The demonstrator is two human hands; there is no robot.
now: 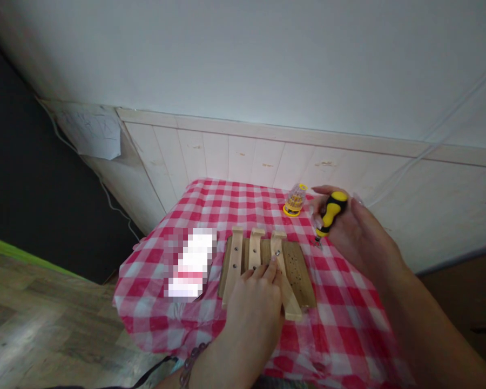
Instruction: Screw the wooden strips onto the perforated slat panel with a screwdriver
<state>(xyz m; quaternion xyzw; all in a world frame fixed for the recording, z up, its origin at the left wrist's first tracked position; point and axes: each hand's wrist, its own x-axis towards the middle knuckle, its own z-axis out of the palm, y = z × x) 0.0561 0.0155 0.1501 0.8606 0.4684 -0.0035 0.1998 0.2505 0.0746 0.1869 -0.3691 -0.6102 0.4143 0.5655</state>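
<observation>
A wooden board with three pale wooden slats across it lies on a small table with a red-and-white checked cloth. My left hand rests on the slats, fingers stretched out, fingertips touching the rightmost slat next to a small screw. My right hand hovers to the right of the board, wrapped around a yellow-and-black screwdriver with its tip pointing down toward the cloth.
A yellow holder of screwdriver bits stands at the table's far edge. A blurred white-and-red object lies left of the board. A white panelled wall runs behind the table; wood floor lies to the left.
</observation>
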